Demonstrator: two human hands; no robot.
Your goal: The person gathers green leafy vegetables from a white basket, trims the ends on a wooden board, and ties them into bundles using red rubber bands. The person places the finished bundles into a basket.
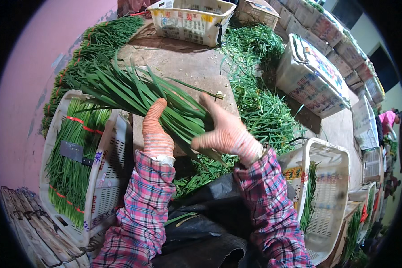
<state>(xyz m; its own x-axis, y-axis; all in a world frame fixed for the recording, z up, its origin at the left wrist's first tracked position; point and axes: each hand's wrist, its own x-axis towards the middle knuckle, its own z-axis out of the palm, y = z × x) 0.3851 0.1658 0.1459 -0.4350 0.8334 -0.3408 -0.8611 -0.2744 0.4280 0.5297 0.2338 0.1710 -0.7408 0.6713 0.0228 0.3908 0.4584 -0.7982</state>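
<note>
A loose bunch of long green garlic chives point(134, 87) lies slantwise across the middle, above a wooden board point(201, 70). My left hand point(155, 130), in an orange striped glove, grips it from below with the thumb over the leaves. My right hand point(226, 129), gloved and blurred, has its fingers spread at the right end of the bunch, thumb and fingers apart. To the left, a cleaver point(72, 150) rests on chives bound with red bands point(77, 181) inside a white plastic crate point(102, 174). A black apron point(207, 217) covers the lap.
Banded bunches point(83, 57) line the pink wall. Loose leaves point(261, 107) are heaped right of the board. A white crate point(187, 25) stands at the far end, another point(328, 201) at the right with some chives. A closed crate point(311, 77) and stacked crates stand beyond. A person point(387, 122) is far right.
</note>
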